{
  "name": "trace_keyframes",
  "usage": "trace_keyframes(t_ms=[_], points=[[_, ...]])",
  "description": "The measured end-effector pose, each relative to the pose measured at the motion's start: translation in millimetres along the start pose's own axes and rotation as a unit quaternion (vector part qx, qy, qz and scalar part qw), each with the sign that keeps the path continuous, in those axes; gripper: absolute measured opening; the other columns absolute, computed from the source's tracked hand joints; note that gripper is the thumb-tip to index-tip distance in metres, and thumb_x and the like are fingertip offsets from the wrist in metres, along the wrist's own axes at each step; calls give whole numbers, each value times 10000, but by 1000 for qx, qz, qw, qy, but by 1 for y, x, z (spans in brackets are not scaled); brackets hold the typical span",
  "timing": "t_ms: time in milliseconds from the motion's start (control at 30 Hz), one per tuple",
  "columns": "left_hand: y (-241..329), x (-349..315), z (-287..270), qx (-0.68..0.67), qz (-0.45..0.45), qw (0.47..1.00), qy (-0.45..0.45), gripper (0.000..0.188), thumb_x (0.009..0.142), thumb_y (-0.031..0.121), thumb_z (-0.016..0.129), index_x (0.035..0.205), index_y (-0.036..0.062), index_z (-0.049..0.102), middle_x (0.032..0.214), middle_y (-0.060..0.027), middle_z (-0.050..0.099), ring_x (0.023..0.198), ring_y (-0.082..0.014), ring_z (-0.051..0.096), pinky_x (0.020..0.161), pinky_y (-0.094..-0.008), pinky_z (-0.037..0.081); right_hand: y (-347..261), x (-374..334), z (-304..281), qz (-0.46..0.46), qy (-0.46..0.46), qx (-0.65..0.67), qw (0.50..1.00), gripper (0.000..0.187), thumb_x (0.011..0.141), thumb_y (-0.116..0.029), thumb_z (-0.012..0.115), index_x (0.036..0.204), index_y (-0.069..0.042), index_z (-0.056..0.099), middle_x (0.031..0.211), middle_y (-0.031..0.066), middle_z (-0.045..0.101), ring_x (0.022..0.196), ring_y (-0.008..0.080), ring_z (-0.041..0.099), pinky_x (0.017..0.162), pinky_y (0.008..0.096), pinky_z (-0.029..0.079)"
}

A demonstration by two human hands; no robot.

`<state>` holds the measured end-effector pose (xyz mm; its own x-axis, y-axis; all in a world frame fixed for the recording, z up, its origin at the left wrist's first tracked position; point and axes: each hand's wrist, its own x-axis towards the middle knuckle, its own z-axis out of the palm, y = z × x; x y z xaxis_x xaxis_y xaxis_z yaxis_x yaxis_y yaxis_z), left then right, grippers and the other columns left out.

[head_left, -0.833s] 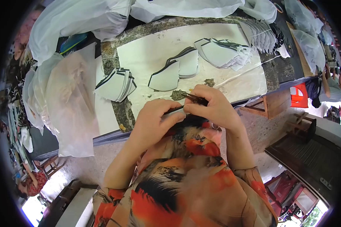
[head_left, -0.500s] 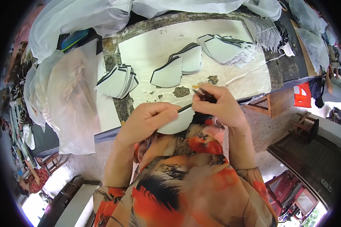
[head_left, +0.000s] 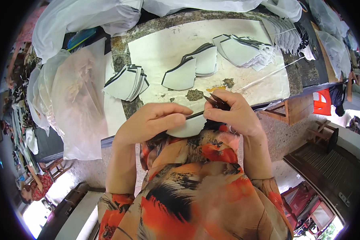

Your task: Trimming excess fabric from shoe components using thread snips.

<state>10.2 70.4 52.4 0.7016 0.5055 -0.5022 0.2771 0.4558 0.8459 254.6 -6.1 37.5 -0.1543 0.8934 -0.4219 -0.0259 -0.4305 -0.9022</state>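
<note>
A white curved cut piece (head_left: pixel 187 129) with a dark strip along its upper edge is held in front of my body, just off the table's near edge. My left hand (head_left: pixel 154 122) holds its left end, thumb on the face, index finger stretched above the dark strip. In my right hand (head_left: pixel 235 113) are dark thread snips (head_left: pixel 218 103), their two points apart and facing up and left. That hand's thumb is also by the piece's right corner; whether it pinches it is hidden. Similar edged pieces lie ahead in a left stack (head_left: pixel 124 85), a middle stack (head_left: pixel 179 76) and a right stack (head_left: pixel 244 51).
A stained white sheet (head_left: pixel 148 52) covers the worn table top. More grey-white pieces (head_left: pixel 283 35) lie tied at the far right. Plastic bags (head_left: pixel 82 100) cover the left side. A white cord (head_left: pixel 268 74) crosses the right. A wooden stool (head_left: pixel 290 109) stands right.
My left hand has shifted slightly left and loosened, its index finger lifting and straightening. The snips in my right hand now show two spread points. The view has moved a little.
</note>
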Motion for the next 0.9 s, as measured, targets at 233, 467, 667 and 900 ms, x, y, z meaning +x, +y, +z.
trace_keyframes(t_ms=[233, 467, 667, 900], points=[[10, 26, 0, 148, -65, 985, -55, 287, 920, 219, 771, 1077, -17, 729, 821, 28, 695, 729, -38, 586, 647, -223, 465, -1, -2, -5, 27, 27, 50, 998, 160, 935, -99, 693, 1039, 21, 718, 1054, 11, 670, 858, 69, 571, 710, 241, 479], [-6, 15, -12, -74, -68, 993, -63, 211, 952, 137, 724, 1120, 10, 712, 784, 50, 672, 670, -2, 548, 597, -195, 417, -11, -18, -13, -225, -60, -292, 928, 247, 960, -140, 654, 1192, -120, 735, 1336, 96, 602, 949, 218, 669, 836, 331, 559], [-6, 7, -4, -104, -54, 993, -19, 241, 960, 127, 715, 1169, 12, 683, 809, 37, 686, 693, -5, 574, 619, -187, 437, -5, -13, 7, -207, 56, -414, 885, 211, 957, -198, 662, 1153, -150, 723, 1313, 99, 610, 997, 291, 684, 831, 378, 561], [-13, 1, 13, -175, -28, 984, 7, 227, 980, 102, 693, 1190, 19, 667, 899, 11, 714, 774, -24, 622, 697, -201, 500, -7, -5, 9, -160, 11, -321, 933, 198, 981, -232, 622, 1104, -93, 692, 1144, 120, 660, 979, 343, 665, 794, 426, 545]])
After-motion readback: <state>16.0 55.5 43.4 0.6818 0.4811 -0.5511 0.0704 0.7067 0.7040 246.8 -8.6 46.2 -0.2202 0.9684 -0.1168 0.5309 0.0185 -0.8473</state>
